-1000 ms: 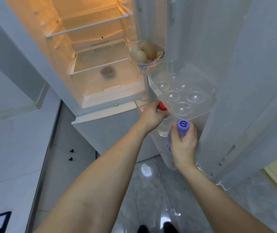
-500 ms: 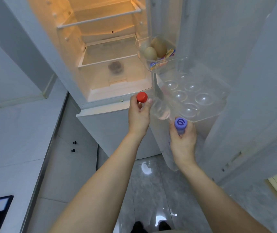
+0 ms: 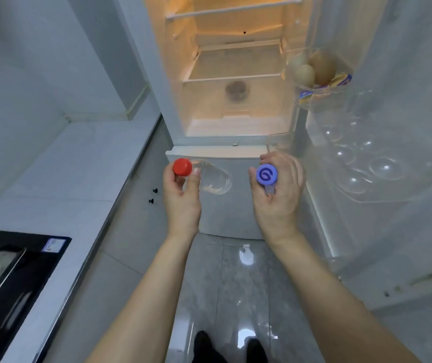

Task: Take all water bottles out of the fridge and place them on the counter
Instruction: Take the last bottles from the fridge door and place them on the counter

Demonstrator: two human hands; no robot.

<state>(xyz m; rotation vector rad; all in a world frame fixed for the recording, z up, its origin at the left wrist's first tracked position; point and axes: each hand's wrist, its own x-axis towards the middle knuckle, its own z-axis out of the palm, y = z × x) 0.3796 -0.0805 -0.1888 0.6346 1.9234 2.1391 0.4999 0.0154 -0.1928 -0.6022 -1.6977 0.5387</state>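
Note:
My left hand (image 3: pixel 182 197) grips a clear water bottle with a red cap (image 3: pixel 182 166) by its neck, its body (image 3: pixel 213 179) pointing away from me. My right hand (image 3: pixel 277 195) grips a second bottle with a purple cap (image 3: pixel 266 174); most of that bottle is hidden behind my palm. Both bottles are outside the open fridge (image 3: pixel 235 74), held in front of its lower drawer front. The white counter (image 3: pixel 65 174) runs along the left.
The fridge door (image 3: pixel 392 74) stands open on the right, with eggs (image 3: pixel 311 69) in an upper bin and a clear egg tray (image 3: pixel 366 163) below. A black cooktop (image 3: pixel 8 279) sits on the counter's near left. Glossy grey floor lies below.
Both hands have pulled the bottles out of the door shelf and back toward me. My view has swung left, bringing more of the counter and the cooktop into sight.

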